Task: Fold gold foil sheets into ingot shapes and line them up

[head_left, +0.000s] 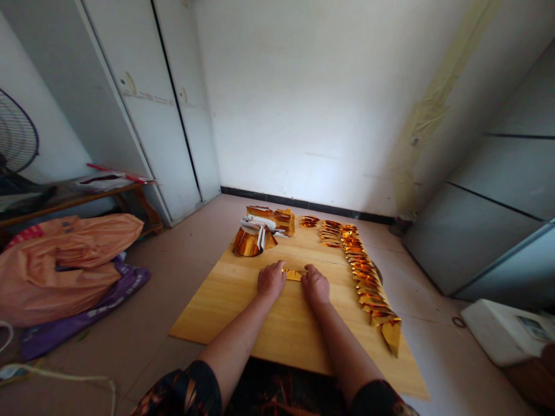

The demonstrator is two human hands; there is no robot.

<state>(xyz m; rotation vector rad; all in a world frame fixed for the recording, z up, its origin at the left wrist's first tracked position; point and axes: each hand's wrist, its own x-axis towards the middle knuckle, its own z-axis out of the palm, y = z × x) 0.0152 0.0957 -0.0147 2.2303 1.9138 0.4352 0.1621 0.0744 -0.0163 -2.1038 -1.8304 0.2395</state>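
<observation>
Between my two hands, at the middle of the wooden board (243,306), lies a narrow folded strip of gold foil paper (293,275). My left hand (272,279) is closed on its left end, and my right hand (315,284) is closed on its right end. Beyond my left hand stands a curved stack of gold foil sheets (248,240) with white edges. To the right of my right hand runs a long overlapping row of folded gold foil pieces (364,274).
More foil sheets (284,219) and small piles of folded foil (330,232) lie along the board's far edge. An orange bag (73,260) sits on the floor at left, below a wooden bench (87,202). A white box (503,329) stands at right.
</observation>
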